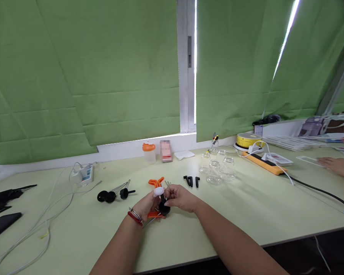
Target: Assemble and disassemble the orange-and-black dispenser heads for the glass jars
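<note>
Near the front middle of the table, my left hand (148, 203) is closed around a black round cap with a stem (164, 208). A whitish translucent piece (158, 191) sits at the top of that hand, and an orange part (154, 215) shows beneath the cap. A thin metal rod slants down below my fingers. From the right, my right hand (181, 196) pinches the black cap's stem; some fingertips are hidden. Just beyond lie orange forked parts (156, 182). To the left are black caps with thin rods (110, 196), and black L-shaped nozzles (191, 181) lie to the right.
Several clear glass jars (214, 175) stand right of centre. An orange-lidded cup (149, 152) is at the back. An orange power strip (262, 163) and white cables (47, 214) lie across the table. Another person's hand (336, 165) rests at far right.
</note>
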Demonstrator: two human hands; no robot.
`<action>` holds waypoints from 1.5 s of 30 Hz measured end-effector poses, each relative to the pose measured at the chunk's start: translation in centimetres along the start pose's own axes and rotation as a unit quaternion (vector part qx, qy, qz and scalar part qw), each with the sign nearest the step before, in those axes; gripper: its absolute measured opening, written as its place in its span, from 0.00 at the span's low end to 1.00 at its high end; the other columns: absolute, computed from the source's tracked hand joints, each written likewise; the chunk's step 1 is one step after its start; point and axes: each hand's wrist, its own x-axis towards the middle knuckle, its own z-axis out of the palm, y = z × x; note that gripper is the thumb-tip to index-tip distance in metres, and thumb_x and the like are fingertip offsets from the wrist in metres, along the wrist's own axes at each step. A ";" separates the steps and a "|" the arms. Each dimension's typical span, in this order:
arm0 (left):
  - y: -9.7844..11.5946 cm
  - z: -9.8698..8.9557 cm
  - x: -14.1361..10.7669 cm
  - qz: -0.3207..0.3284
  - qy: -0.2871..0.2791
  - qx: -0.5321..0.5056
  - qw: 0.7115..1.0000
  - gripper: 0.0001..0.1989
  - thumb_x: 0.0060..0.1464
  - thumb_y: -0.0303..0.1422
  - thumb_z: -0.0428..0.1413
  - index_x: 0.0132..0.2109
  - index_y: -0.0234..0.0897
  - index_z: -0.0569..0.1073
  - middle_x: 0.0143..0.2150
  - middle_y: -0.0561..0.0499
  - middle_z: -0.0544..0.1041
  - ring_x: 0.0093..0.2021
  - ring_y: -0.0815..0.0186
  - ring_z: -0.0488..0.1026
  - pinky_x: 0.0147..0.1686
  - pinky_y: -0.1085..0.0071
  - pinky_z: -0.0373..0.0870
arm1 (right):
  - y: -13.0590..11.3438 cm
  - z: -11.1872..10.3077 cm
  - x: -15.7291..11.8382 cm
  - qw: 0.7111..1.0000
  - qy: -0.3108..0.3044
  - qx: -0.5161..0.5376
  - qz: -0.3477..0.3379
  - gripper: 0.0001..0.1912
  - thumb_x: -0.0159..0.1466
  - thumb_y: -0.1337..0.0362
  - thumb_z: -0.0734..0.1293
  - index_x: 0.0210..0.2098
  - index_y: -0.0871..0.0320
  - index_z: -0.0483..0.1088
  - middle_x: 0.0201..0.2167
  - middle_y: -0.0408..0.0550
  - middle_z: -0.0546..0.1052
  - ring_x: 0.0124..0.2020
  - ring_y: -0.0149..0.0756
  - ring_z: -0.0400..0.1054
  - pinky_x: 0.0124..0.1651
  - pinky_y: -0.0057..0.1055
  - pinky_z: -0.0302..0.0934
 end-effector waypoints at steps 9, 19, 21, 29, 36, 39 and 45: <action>0.2 0.1 -0.1 -0.001 0.008 0.010 1.000 0.25 0.50 0.54 0.44 0.44 0.38 0.64 0.28 0.48 0.72 0.23 0.63 0.72 0.15 0.75 0.59 | -0.1 0.2 0.0 1.000 -0.001 0.012 0.000 0.18 0.45 0.62 0.75 0.29 0.61 0.66 0.26 0.40 0.69 0.29 0.29 0.64 0.38 0.32 0.59; 0.3 0.1 -0.2 -0.012 0.006 0.004 1.000 0.23 0.50 0.54 0.44 0.39 0.38 0.63 0.28 0.48 0.70 0.24 0.62 0.71 0.16 0.74 0.57 | -0.4 0.3 -0.2 1.000 0.007 0.020 0.004 0.17 0.44 0.61 0.76 0.29 0.61 0.68 0.25 0.40 0.70 0.29 0.29 0.65 0.37 0.31 0.60; 0.3 0.2 -0.2 -0.011 0.004 0.002 1.000 0.22 0.50 0.53 0.44 0.39 0.38 0.63 0.29 0.48 0.70 0.24 0.62 0.71 0.16 0.73 0.57 | -0.5 0.3 -0.2 1.000 0.014 0.016 0.006 0.17 0.45 0.61 0.76 0.29 0.62 0.69 0.25 0.40 0.70 0.27 0.28 0.65 0.36 0.30 0.60; 0.1 0.0 0.1 0.004 -0.024 -0.002 1.000 0.24 0.52 0.52 0.44 0.45 0.38 0.65 0.32 0.47 0.70 0.23 0.64 0.70 0.16 0.73 0.56 | -0.7 0.3 -0.3 0.999 0.032 0.013 0.011 0.16 0.45 0.61 0.75 0.28 0.62 0.69 0.23 0.40 0.70 0.24 0.26 0.65 0.32 0.29 0.61; 0.4 0.3 -0.1 -0.002 -0.016 0.003 1.000 0.24 0.52 0.51 0.44 0.45 0.37 0.66 0.31 0.48 0.70 0.24 0.64 0.70 0.16 0.74 0.55 | -0.4 -0.2 -0.2 1.000 0.026 0.000 -0.007 0.13 0.45 0.63 0.75 0.26 0.63 0.72 0.22 0.40 0.71 0.23 0.27 0.65 0.31 0.29 0.62; 0.4 0.3 -0.2 -0.004 -0.009 0.006 1.000 0.24 0.51 0.52 0.44 0.44 0.37 0.66 0.31 0.48 0.69 0.24 0.64 0.70 0.16 0.74 0.55 | -0.5 -0.2 -0.3 0.999 0.030 0.001 -0.016 0.12 0.45 0.63 0.74 0.26 0.63 0.72 0.23 0.41 0.72 0.23 0.27 0.65 0.31 0.30 0.62; 0.5 0.4 -0.2 -0.006 -0.001 0.012 1.000 0.24 0.51 0.52 0.44 0.43 0.38 0.66 0.28 0.50 0.69 0.23 0.64 0.69 0.16 0.74 0.55 | -0.9 -0.1 -0.4 0.999 0.032 0.001 -0.018 0.10 0.45 0.63 0.74 0.25 0.62 0.74 0.24 0.41 0.72 0.24 0.28 0.65 0.32 0.30 0.62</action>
